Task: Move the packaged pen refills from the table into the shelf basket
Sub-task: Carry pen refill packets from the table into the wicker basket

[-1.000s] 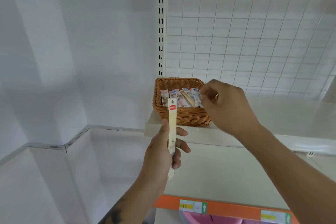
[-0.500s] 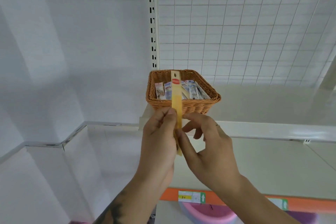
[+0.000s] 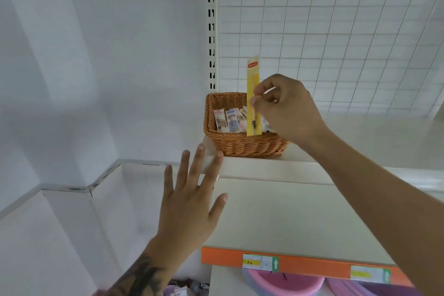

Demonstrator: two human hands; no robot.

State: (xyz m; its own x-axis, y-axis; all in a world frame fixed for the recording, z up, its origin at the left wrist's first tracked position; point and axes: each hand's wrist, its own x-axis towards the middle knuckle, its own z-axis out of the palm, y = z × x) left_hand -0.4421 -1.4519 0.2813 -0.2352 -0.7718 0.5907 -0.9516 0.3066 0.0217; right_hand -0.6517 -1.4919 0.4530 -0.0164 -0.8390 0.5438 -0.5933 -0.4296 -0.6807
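Fingers (image 3: 258,101) of right hand (image 3: 286,108) pinch yellow refill pack (image 3: 252,94) upright over wicker basket (image 3: 242,144) | I see more packs (image 3: 230,120) inside | left hand (image 3: 189,199) spread, holding nothing

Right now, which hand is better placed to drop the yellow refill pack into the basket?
Right. The right hand already pinches the yellow refill pack upright over the wicker basket. The left hand is open, empty and lower, below the shelf edge.

bare forearms — dark tattoo on left forearm (image 3: 141,276)
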